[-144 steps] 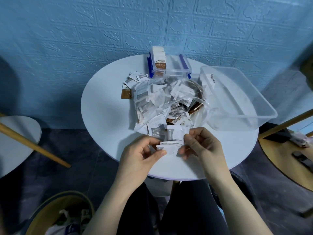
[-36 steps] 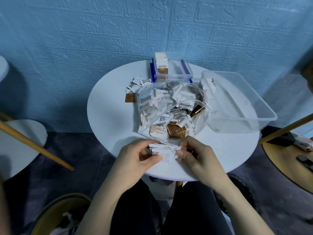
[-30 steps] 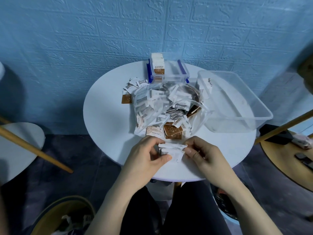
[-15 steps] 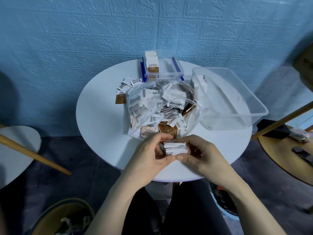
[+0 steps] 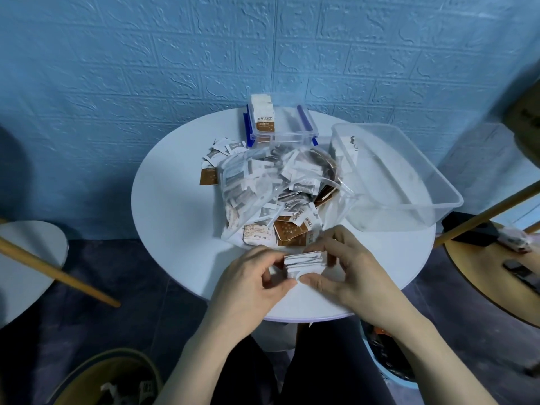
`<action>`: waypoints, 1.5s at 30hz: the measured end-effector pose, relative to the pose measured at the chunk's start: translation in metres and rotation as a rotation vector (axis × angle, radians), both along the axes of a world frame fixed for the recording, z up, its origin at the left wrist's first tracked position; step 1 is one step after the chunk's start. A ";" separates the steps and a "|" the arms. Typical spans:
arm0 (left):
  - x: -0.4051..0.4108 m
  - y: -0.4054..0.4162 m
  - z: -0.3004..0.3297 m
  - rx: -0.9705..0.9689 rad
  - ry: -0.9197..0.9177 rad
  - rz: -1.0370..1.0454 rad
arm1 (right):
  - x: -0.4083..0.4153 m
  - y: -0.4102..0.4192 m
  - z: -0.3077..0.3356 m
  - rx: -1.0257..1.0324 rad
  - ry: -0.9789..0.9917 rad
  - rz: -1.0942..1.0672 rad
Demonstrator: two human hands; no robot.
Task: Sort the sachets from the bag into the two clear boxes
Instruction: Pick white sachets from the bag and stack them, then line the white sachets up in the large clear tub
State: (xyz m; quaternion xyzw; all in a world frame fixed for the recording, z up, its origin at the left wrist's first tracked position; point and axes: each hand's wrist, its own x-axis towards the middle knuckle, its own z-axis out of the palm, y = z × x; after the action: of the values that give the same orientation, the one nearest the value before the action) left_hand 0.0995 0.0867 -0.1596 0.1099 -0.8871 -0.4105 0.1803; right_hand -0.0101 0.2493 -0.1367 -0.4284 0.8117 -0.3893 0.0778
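A neat stack of white sachets (image 5: 304, 263) sits between my hands near the table's front edge. My left hand (image 5: 251, 283) pinches its left side and my right hand (image 5: 347, 270) grips its right side. Behind them a clear plastic bag (image 5: 263, 185) full of white and brown sachets lies open on the round white table (image 5: 172, 214). A small clear box with blue clips (image 5: 287, 125) stands at the back with upright brown-and-white sachets (image 5: 264, 118) in its left end. The large clear box (image 5: 409, 176) at the right looks nearly bare.
Loose sachets (image 5: 222, 154) lie on the table left of the bag. Another round table (image 5: 26, 264) with a wooden leg is at the left, a wooden table (image 5: 502, 276) at the right. A bin (image 5: 108, 378) stands on the floor at lower left.
The loose sachets between my hands have been squared into a tight stack. The hands stay near the table's front edge.
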 end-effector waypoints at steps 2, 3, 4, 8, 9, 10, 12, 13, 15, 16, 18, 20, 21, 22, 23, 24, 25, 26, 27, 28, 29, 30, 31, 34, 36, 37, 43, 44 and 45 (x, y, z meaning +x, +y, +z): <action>0.000 0.000 0.002 0.000 -0.004 -0.007 | 0.000 -0.003 0.007 0.013 0.026 0.067; 0.001 0.000 0.003 -0.002 -0.001 -0.010 | 0.000 -0.004 0.011 0.028 0.046 0.104; 0.002 0.000 0.004 -0.006 0.010 -0.011 | 0.001 -0.005 0.015 0.047 0.069 0.131; 0.002 0.001 0.014 0.040 0.092 -0.008 | -0.001 0.000 0.035 0.066 0.124 0.145; 0.000 0.003 0.017 0.058 0.118 -0.014 | -0.002 0.003 0.040 0.051 0.122 0.141; -0.004 0.005 0.022 0.066 0.155 -0.019 | -0.004 0.006 0.047 0.035 0.101 0.134; -0.012 0.011 0.032 -0.004 0.251 -0.006 | -0.011 0.014 0.061 0.004 0.046 0.122; -0.018 0.015 0.037 -0.100 0.303 0.015 | -0.018 0.019 0.069 -0.012 0.040 0.112; -0.032 0.024 0.043 -0.323 0.394 0.042 | -0.035 0.029 0.084 -0.047 0.070 0.052; -0.040 0.028 0.045 -0.405 0.425 0.036 | -0.047 0.033 0.091 -0.064 0.093 -0.003; -0.058 0.037 0.045 -0.519 0.443 -0.008 | -0.076 0.039 0.101 -0.066 0.137 -0.126; -0.077 0.046 0.042 -0.633 0.408 -0.075 | -0.110 0.038 0.102 0.007 0.199 -0.227; -0.086 0.050 0.039 -0.696 0.380 -0.106 | -0.126 0.034 0.100 0.065 0.228 -0.253; -0.095 0.053 0.036 -0.749 0.346 -0.132 | -0.140 0.028 0.096 0.127 0.240 -0.261; -0.102 0.055 0.033 -0.790 0.312 -0.149 | -0.153 0.021 0.091 0.192 0.241 -0.251; -0.108 0.055 0.030 -0.813 0.282 -0.155 | -0.164 0.012 0.085 0.265 0.242 -0.234; -0.112 0.055 0.027 -0.819 0.258 -0.155 | -0.172 0.003 0.078 0.342 0.255 -0.215; -0.115 0.054 0.023 -0.812 0.241 -0.155 | -0.179 -0.006 0.072 0.410 0.278 -0.197; -0.117 0.053 0.020 -0.799 0.234 -0.157 | -0.185 -0.014 0.067 0.453 0.300 -0.178; -0.118 0.052 0.017 -0.784 0.238 -0.161 | -0.191 -0.021 0.063 0.470 0.312 -0.160; -0.119 0.051 0.014 -0.769 0.245 -0.165 | -0.197 -0.026 0.061 0.474 0.314 -0.145; -0.119 0.050 0.013 -0.759 0.249 -0.168 | -0.201 -0.030 0.059 0.478 0.312 -0.134; -0.120 0.050 0.013 -0.752 0.251 -0.173 | -0.206 -0.033 0.057 0.490 0.316 -0.124; -0.121 0.049 0.016 -0.736 0.248 -0.192 | -0.214 -0.036 0.050 0.520 0.370 -0.086; -0.121 0.048 0.017 -0.727 0.236 -0.203 | -0.216 -0.035 0.046 0.479 0.401 -0.075; -0.121 0.048 0.017 -0.722 0.228 -0.206 | -0.216 -0.034 0.045 0.443 0.407 -0.079; -0.120 0.048 0.017 -0.705 0.193 -0.218 | -0.227 -0.027 0.038 0.439 0.257 -0.346; -0.120 0.048 0.017 -0.700 0.193 -0.219 | -0.230 -0.027 0.036 0.481 0.201 -0.389; -0.120 0.048 0.017 -0.697 0.194 -0.219 | -0.233 -0.026 0.035 0.522 0.134 -0.409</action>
State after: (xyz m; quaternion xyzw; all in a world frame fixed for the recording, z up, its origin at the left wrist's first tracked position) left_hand -0.0208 0.1349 -0.1424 -0.0928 -0.9589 -0.1091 0.2451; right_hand -0.2429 0.2235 -0.1012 -0.2467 0.9565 -0.1467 0.0517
